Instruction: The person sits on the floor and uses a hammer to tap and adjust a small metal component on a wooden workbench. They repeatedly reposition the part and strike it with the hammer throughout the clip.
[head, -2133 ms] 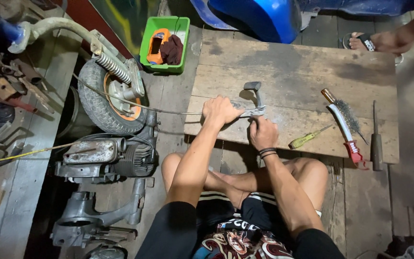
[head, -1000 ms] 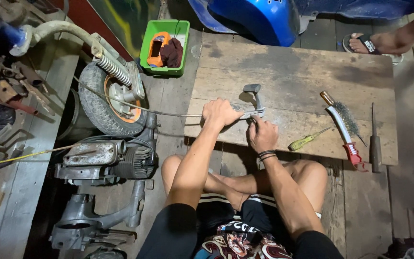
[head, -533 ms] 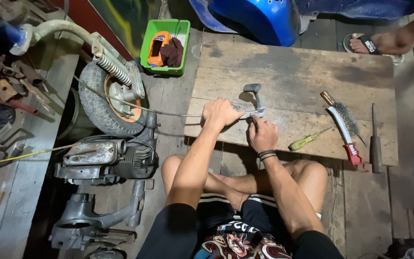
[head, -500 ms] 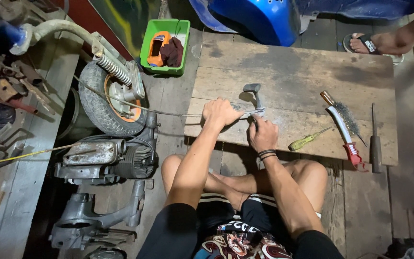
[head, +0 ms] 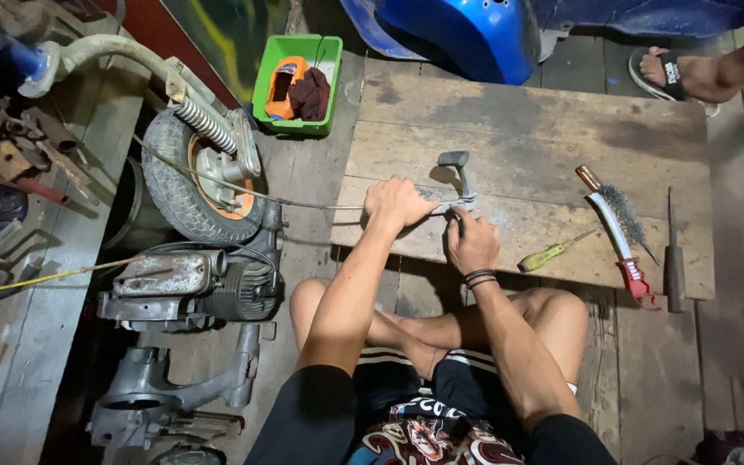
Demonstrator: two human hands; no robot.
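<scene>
Both your hands close on a metal lever (head: 458,176) lying on the wooden board (head: 553,129): left hand (head: 398,200) steadying its cable (head: 303,205), right hand (head: 471,243) gripping the base.

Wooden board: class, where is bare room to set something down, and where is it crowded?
On the wooden board, the far stretch between the green bin and the wire brush lies bare. It is crowded around both hands at the near edge, and at the right by the yellow screwdriver.
</scene>
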